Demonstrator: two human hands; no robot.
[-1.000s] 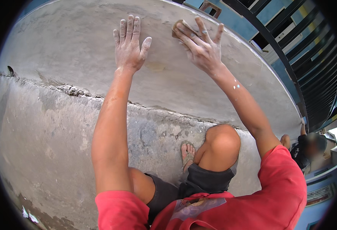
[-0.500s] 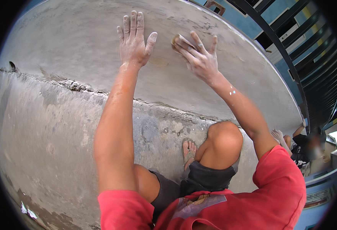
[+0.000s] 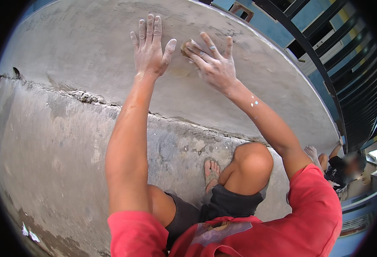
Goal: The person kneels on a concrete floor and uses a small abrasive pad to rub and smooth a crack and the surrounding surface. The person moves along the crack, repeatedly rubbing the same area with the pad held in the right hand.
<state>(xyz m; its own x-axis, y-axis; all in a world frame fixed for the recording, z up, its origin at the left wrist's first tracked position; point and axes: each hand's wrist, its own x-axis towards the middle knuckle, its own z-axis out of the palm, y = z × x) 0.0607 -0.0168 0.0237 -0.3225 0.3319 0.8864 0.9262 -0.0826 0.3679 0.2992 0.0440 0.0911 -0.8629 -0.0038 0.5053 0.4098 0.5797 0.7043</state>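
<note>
My left hand (image 3: 150, 53) lies flat against the grey plastered wall (image 3: 90, 47), its fingers spread and whitened with dust. To its right, my right hand (image 3: 215, 64) presses a small tan pad (image 3: 184, 49), which looks like sandpaper, onto the same wall. Only the pad's edge shows past my fingertips; the rest is hidden under them. Two fingers of that hand stick up off the pad, and pale dust coats the hand. Light blue and white paint specks dot my right forearm.
A rough crack (image 3: 85, 97) runs where the wall meets the concrete floor (image 3: 60, 145). My sandaled foot (image 3: 211, 171) is close to that joint. Another person (image 3: 340, 169) crouches at the far right by the wall. Beyond the wall's top stands a dark metal railing (image 3: 321, 55).
My right hand has slid a little to the left along the wall with the tan pad, closer to my left hand. My left hand stays in place.
</note>
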